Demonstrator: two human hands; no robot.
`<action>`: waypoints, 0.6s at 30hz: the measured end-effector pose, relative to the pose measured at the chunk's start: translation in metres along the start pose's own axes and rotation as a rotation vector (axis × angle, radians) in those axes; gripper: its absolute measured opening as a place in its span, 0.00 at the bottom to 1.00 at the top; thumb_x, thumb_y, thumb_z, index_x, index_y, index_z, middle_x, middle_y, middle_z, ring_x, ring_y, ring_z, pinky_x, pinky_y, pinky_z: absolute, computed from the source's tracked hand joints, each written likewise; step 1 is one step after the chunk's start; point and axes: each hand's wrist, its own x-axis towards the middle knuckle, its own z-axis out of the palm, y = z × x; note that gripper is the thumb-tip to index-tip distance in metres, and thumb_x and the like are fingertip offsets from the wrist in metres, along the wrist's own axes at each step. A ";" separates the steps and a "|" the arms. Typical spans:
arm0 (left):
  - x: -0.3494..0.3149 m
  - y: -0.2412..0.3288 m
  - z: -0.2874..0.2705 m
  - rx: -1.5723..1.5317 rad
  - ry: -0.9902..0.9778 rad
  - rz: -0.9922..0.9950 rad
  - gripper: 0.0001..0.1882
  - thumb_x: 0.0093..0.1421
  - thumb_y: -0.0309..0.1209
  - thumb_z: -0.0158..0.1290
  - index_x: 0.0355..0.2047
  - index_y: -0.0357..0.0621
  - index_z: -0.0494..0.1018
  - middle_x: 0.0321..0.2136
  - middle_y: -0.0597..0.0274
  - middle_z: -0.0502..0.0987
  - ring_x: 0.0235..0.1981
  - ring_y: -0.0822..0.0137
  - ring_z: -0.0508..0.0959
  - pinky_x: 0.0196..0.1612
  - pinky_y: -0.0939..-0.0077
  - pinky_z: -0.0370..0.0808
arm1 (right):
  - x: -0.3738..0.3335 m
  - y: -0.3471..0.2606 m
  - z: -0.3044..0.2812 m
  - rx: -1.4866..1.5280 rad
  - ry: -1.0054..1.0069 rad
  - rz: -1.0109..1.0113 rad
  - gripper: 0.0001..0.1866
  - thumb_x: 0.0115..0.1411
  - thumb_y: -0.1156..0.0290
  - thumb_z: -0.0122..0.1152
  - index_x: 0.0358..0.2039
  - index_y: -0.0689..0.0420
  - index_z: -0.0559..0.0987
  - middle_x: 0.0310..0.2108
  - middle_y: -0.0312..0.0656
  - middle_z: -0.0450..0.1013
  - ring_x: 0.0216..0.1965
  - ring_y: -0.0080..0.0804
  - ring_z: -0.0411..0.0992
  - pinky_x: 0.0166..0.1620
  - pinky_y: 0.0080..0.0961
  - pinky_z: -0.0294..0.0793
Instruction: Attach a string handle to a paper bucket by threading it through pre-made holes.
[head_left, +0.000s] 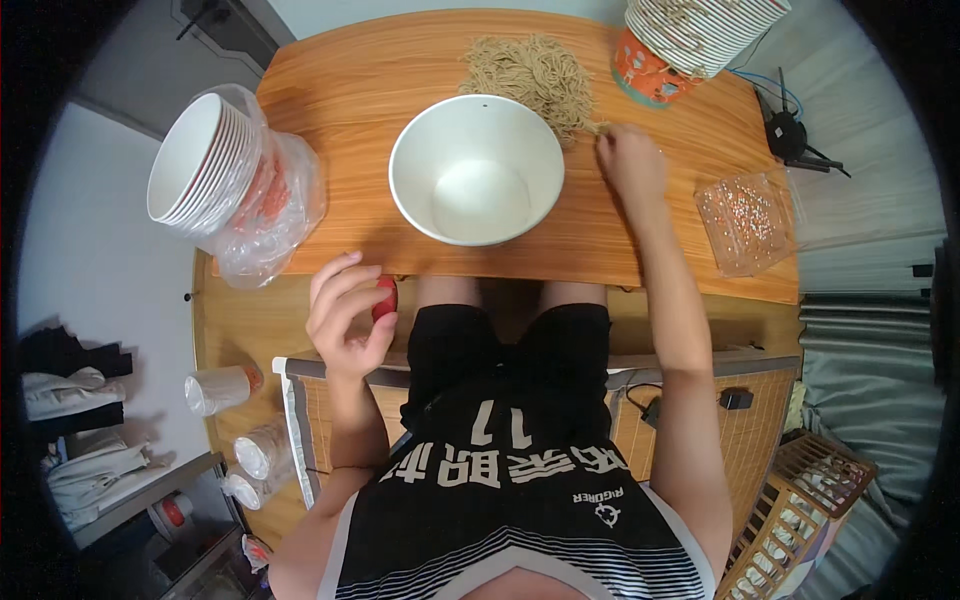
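A large white paper bucket (pixel 478 200) stands upright on the wooden table in front of me, its inside showing bare. Behind it lies a tangled heap of thin beige strands (pixel 535 78). My right hand (pixel 635 165) rests at the heap's right edge, its thumb and fingers pinched on the ends of some strands. Over the table's front edge, my left hand (pixel 345 312) is curled palm up around a small red object (pixel 386 298), whose kind I cannot make out.
Stacked buckets (pixel 205 170) in clear plastic stand at the table's left. Another stack (pixel 665 60), draped with strands, is at the far right. Nearer on the right sits a clear tray (pixel 747 222) of small beads, with a black router (pixel 787 135) behind it. A wooden crate (pixel 800 510) stands lower right.
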 end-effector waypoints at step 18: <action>0.056 0.005 -0.002 -0.142 0.056 0.043 0.11 0.60 0.33 0.57 0.31 0.37 0.80 0.41 0.50 0.80 0.51 0.47 0.77 0.56 0.53 0.71 | 0.077 0.024 -0.162 -0.170 0.084 -0.390 0.08 0.62 0.65 0.61 0.35 0.54 0.83 0.35 0.41 0.79 0.38 0.44 0.77 0.40 0.38 0.76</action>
